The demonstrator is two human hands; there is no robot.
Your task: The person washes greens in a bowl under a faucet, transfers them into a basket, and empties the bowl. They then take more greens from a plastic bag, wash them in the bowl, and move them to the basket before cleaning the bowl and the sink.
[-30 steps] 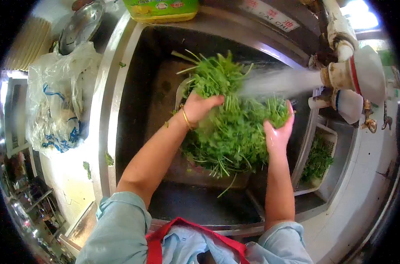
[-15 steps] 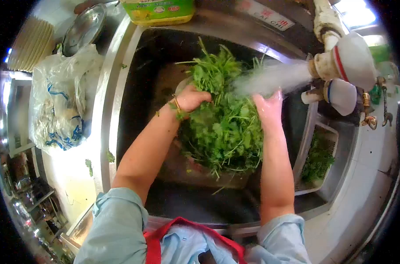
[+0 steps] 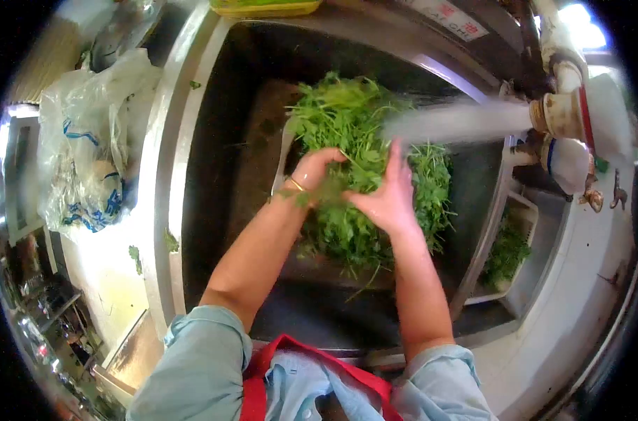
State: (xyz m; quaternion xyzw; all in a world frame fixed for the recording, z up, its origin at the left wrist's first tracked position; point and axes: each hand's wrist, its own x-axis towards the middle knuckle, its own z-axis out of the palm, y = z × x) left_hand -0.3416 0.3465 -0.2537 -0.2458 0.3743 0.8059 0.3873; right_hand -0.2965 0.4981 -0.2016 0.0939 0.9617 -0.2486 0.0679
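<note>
A large heap of leafy cilantro [image 3: 347, 231] lies in the dark sink [image 3: 284, 309], at the middle of the head view. My left hand [image 3: 317, 172], a gold bangle at its wrist, is closed round stems on the heap's left side; leaves hide part of its fingers. On top of the bunch, my right hand [image 3: 389, 200] rests with its thumb and fingers spread apart. A strong stream of water [image 3: 459, 123] pours from a tap [image 3: 559, 116] at the right and strikes the greens just above my right hand.
A white basket [image 3: 533, 217] of greens sits in the narrow basin at right. On the left counter lie a clear plastic bag [image 3: 87, 147] with things inside, stacked plates [image 3: 45, 56] and leaf scraps [image 3: 135, 258]. A yellow-green container [image 3: 266, 7] stands behind the sink.
My right hand has moved left from the heap's right edge onto its middle, nearer my left hand. Some cilantro now shows to the right of it. The camera view has shifted slightly.
</note>
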